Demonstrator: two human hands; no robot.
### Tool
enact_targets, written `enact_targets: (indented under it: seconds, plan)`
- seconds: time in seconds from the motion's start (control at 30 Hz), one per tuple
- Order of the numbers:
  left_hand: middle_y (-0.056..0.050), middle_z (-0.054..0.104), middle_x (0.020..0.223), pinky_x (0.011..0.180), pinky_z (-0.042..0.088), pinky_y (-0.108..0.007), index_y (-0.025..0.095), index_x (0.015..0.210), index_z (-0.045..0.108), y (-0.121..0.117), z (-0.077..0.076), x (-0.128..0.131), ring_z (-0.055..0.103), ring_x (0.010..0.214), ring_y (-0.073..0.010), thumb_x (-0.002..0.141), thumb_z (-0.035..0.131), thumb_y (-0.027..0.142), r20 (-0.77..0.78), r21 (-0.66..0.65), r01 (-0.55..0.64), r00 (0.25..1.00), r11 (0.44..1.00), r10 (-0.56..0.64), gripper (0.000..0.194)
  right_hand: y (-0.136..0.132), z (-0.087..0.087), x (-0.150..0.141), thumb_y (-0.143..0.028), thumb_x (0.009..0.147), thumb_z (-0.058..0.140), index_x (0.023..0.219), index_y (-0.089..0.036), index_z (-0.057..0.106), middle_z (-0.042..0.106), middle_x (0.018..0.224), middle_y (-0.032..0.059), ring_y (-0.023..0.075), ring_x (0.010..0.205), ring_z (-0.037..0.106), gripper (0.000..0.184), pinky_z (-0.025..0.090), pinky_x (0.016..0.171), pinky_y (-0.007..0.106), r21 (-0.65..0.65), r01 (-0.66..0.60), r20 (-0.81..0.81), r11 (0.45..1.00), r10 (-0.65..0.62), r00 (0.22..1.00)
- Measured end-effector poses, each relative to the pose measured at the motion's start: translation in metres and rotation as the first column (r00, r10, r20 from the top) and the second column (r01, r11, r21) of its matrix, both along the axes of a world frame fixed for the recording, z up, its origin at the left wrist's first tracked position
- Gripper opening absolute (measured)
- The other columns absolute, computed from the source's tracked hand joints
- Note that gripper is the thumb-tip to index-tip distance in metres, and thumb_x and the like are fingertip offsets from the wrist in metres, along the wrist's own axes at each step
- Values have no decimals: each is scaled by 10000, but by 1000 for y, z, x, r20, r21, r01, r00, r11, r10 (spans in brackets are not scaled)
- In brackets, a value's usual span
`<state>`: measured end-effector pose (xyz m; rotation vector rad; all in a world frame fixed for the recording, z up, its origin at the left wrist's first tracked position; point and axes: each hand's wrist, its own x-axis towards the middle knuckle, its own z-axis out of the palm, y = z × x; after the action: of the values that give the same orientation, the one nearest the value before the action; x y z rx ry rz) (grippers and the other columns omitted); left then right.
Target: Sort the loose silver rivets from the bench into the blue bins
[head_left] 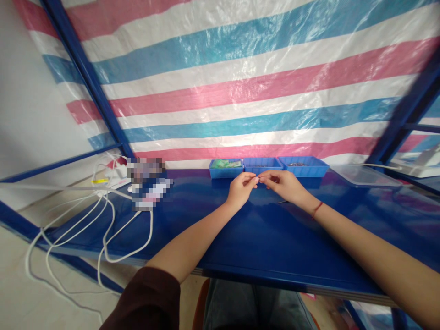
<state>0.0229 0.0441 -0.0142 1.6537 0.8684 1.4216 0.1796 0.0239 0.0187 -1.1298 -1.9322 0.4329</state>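
My left hand (pixel 241 187) and my right hand (pixel 282 184) meet fingertip to fingertip above the blue table (pixel 261 243). Both are pinched closed, and whatever lies between their fingertips is too small to make out. Just beyond them stand three blue bins in a row. The left bin (pixel 227 172) holds green and pale packets. Small parts I cannot identify lie in the middle bin (pixel 263 165), and thin metallic pieces lie in the right bin (pixel 302 170). A small dark, thin object (pixel 283 201) rests on the table under my right hand.
White cables (pixel 112 229) loop over the table's left end and hang to the floor. Blurred-out items (pixel 149 183) lie near them. A clear plastic lid (pixel 366 175) lies at the right. Blue posts (pixel 89 87) and a striped plastic sheet (pixel 240 91) enclose the back.
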Motion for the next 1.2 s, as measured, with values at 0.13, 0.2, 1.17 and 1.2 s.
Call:
enact_targets:
  seconds: [0.13,0.2,1.17,1.2]
  plan:
    - [-51,663,747,679,486,-247,124,825,596,-1,3,0,627,644,-113,762,617,292,56,-11,-16,998,1000,17,180,2,-3,0,-369,794,518,867,-164,660,665,689,38,147,547,574,259,460,562,291,-12,-8,9,1000,8,1000]
    - [-59,671,779,684,489,-248,128,854,600,0,3,0,630,658,-113,769,611,307,71,-16,-13,997,1000,14,198,3,-4,-1,-388,792,520,859,-166,646,665,708,40,142,534,576,263,472,558,290,-30,-30,-29,999,29,999]
    - [-40,669,896,648,487,-224,170,945,625,-10,12,0,620,639,-97,825,540,278,-106,122,-40,993,992,54,184,1,5,1,-542,704,610,845,-175,567,595,776,30,111,536,559,395,444,474,244,-35,-34,-312,999,21,950]
    - [-40,672,880,652,487,-228,168,938,627,-9,11,-1,621,643,-102,826,537,282,-113,119,-51,991,992,65,183,0,5,1,-544,710,605,830,-175,567,598,752,28,112,529,554,390,445,480,248,-30,-37,-296,999,26,955]
